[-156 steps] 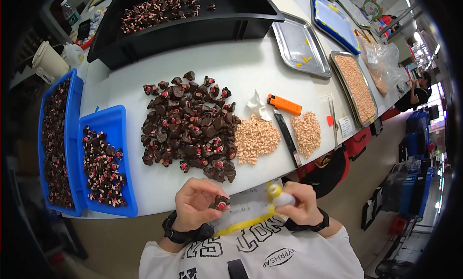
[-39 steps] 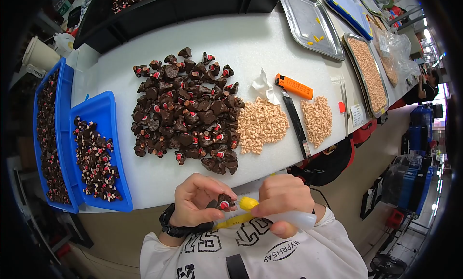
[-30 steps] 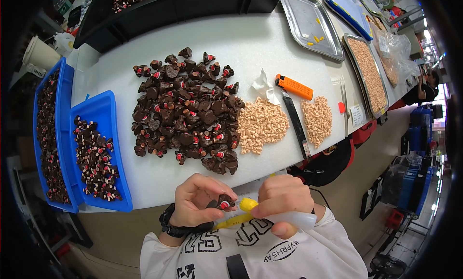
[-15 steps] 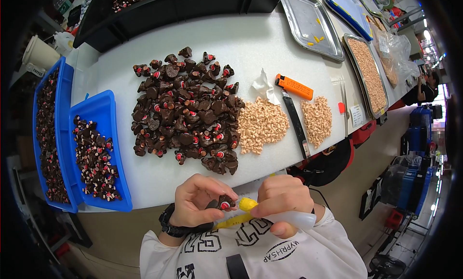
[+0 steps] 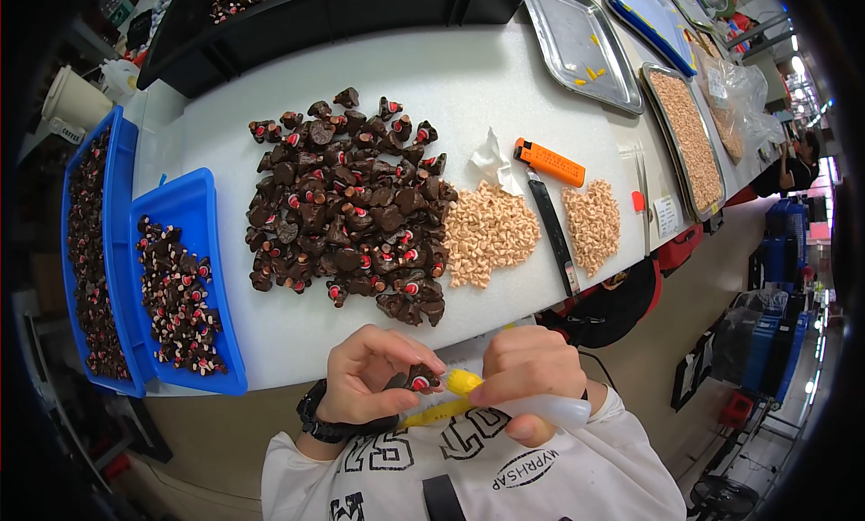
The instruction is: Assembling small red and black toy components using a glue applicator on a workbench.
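Observation:
Between the thumb and fingers of my left hand point(image 5: 359, 370) is a small dark-brown moulded figure piece point(image 5: 418, 376), with a red-and-white detail on it. My right hand point(image 5: 527, 363) is wrapped round a translucent white squeeze bottle point(image 5: 560, 411). Its yellow tip point(image 5: 462, 381) points left at the figure piece, with a small gap between them. Both hands are over my lap, just off the table's near edge. Beyond them lies a wide heap of similar brown pieces point(image 5: 347, 205). Small beige pieces point(image 5: 491, 237) form a pile touching the heap's right side.
A second beige pile point(image 5: 592, 228), a black-bladed tool point(image 5: 551, 228), an orange cutter point(image 5: 551, 162) and crumpled tissue point(image 5: 492, 160) lie at right. Blue trays point(image 5: 230, 341) of pieces stand left. A black bin point(image 5: 342, 36) and metal tray point(image 5: 622, 93) are at the back.

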Motion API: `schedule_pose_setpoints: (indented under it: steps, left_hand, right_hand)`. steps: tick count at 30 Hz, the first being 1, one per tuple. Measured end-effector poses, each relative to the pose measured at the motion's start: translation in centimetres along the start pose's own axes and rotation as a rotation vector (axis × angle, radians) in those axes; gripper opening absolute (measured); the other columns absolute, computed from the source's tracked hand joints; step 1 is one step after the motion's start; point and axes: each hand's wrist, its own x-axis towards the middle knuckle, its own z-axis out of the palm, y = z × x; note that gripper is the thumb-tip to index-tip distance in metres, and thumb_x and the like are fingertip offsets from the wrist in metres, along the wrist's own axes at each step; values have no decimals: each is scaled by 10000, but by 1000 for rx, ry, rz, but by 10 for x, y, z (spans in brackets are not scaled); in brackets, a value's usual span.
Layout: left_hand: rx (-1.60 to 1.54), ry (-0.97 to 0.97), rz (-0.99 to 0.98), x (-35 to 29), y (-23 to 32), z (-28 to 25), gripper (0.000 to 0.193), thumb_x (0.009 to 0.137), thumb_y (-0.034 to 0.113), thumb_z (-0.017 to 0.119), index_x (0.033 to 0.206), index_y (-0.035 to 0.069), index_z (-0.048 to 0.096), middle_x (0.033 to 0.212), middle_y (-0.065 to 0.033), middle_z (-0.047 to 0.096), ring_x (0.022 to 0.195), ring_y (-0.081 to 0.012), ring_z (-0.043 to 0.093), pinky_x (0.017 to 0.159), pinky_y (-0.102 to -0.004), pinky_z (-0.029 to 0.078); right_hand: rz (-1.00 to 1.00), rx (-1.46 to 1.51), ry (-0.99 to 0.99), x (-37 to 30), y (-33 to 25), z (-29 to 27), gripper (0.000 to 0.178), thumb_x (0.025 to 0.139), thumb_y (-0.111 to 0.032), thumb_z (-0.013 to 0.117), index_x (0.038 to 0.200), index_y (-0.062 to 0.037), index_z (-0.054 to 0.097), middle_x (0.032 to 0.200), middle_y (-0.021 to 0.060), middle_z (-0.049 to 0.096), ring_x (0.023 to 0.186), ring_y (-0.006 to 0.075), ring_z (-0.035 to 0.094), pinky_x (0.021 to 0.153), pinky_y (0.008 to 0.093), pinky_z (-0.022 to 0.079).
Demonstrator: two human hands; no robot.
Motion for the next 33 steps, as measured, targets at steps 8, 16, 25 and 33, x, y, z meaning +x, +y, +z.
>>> schedule_pose_setpoints:
  steps: [8,16,25,33]
  left_hand:
    - [-70,4,-24,-1,0,1,345,793,-8,656,1077,-35,462,1057,-242,558,1008,-279,577,811,-399,540]
    - [-60,-2,-17,0,1,0,323,813,5,636,1080,-40,459,1053,-239,552,990,-265,580,804,-392,545]
    - [-75,13,-35,0,1,2,319,826,20,630,1084,-38,450,1056,-250,554,945,-250,604,802,-361,544]
    - [-29,52,-42,4,-3,4,322,831,64,649,1067,-36,454,1021,-253,572,859,-264,637,738,-354,553]
  right_hand:
    - [-2,60,3,-3,-1,-2,280,859,-280,559,814,-9,611,587,34,517,433,189,442,388,308,320]
    - [-8,30,-25,0,-1,-1,346,890,-305,516,816,24,593,526,60,514,407,182,457,388,292,360]
    - [-11,17,-19,-1,0,-4,339,885,-298,517,814,20,608,543,66,518,414,180,457,384,290,347]
    - [-125,374,254,7,-26,-6,426,874,-250,614,1189,-99,370,902,230,636,649,270,630,510,378,559]
